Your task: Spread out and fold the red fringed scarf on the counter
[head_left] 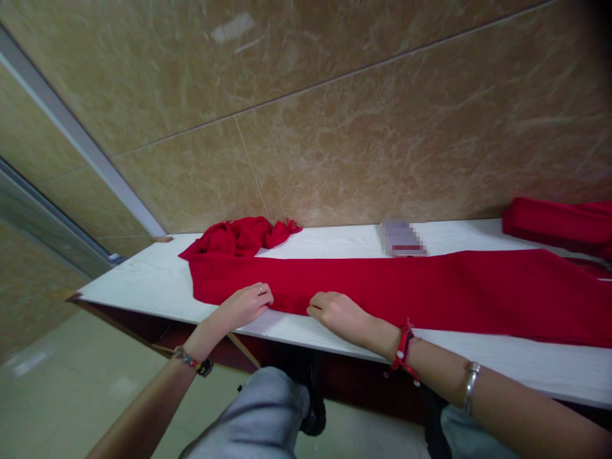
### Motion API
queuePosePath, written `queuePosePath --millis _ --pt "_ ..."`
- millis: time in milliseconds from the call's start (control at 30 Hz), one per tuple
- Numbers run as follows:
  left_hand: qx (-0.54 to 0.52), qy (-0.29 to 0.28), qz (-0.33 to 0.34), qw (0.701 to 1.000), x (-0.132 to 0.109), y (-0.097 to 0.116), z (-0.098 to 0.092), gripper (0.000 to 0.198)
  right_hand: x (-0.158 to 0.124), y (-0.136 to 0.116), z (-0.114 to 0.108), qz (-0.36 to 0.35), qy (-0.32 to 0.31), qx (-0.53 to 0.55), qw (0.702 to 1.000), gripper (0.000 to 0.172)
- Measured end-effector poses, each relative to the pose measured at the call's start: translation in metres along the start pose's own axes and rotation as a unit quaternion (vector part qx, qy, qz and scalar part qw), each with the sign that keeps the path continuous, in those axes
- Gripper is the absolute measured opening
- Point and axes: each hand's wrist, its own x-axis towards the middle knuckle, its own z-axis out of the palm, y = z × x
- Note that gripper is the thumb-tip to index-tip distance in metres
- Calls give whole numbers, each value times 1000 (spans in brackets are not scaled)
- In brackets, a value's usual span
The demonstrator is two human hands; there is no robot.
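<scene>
A long red scarf (406,284) lies stretched flat along the white tabletop, running out past the right side of the view. My left hand (248,302) is at its near edge toward the left end, fingers curled down and closed on the cloth. A little to the right, my right hand (337,310) pinches the same near edge; its fingertips are partly hidden under the hand. Bunched behind the scarf's left end is a crumpled red cloth (234,236) with a fringed tip.
A blurred flat item (404,239) lies by the wall behind the scarf. Folded red fabric (559,223) sits at the back right. The white table (138,274) stands against a tan marble-look wall (335,153), with open compartments below its front edge and my legs under it.
</scene>
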Motion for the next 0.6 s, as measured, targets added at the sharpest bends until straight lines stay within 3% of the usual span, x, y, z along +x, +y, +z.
queuePosePath --millis 200,400,500,600 --pt "-4 -14 -6 1000 -3 5 -2 17 0 -3 6 -8 2 0 1000 18" --pt "1 4 -49 999 -11 20 4 23 5 6 -21 21 -67 78 995 22" --pt "-31 40 -86 995 -22 29 14 31 19 17 -27 36 -69 91 993 25" --pt "-82 68 -96 990 -31 32 21 34 49 32 -16 62 -65 102 991 26"
